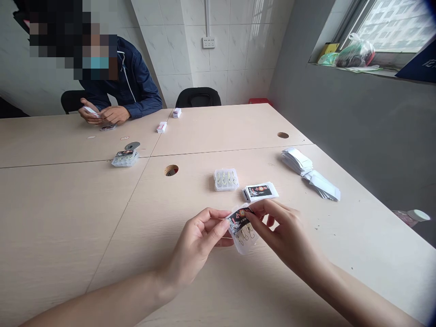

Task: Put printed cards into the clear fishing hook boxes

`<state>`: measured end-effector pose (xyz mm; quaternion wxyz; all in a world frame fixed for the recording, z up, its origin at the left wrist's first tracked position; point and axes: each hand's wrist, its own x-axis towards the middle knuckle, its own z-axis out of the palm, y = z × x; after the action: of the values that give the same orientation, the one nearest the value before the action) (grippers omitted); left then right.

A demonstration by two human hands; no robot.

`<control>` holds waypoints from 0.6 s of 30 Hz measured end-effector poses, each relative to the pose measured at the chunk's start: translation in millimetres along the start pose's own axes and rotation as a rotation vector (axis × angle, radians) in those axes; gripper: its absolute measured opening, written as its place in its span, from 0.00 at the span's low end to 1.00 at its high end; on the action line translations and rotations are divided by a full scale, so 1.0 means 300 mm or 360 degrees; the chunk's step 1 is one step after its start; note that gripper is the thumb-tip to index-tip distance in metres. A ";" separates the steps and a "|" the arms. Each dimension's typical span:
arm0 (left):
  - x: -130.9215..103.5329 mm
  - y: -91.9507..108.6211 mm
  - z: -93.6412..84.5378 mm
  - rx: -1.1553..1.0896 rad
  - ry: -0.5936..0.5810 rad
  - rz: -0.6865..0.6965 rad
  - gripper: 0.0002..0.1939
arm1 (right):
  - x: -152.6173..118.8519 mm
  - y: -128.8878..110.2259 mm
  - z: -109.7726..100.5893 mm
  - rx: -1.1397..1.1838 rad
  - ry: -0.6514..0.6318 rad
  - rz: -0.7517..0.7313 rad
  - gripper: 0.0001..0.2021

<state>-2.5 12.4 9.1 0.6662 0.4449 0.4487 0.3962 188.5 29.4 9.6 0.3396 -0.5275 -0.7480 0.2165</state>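
Between my hands is a small clear plastic box of fish hooks [245, 237], with a black printed label [238, 220] over its upper part. My left hand [204, 234] grips the box by its left edge, thumb on top. At the upper right, the fingers of my right hand [277, 222] pinch the label's edge. Gold-coloured hooks show below the label. Just beyond lie a stack of printed labels [260, 190] and a clear box with hooks [226, 180].
Stacks of white cards [296, 161] lie at the right. Several hook boxes [125, 158] are piled left of a cable hole [171, 170]. Across the table a person in a blue jacket [139, 81] handles cards. A capped bottle [412, 217] stands beyond the right edge.
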 end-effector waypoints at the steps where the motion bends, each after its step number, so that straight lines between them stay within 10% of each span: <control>1: 0.000 0.000 0.000 0.0003 0.0004 0.0001 0.11 | 0.001 0.001 0.000 0.0000 0.0004 -0.0003 0.06; 18: 0.000 -0.001 -0.001 -0.0018 0.0019 0.0004 0.12 | -0.003 -0.007 -0.006 0.0001 -0.0004 0.0029 0.05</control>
<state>-2.7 12.4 8.7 0.6655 0.4392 0.4500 0.4022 188.7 27.8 12.0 0.3367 -0.5338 -0.7437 0.2204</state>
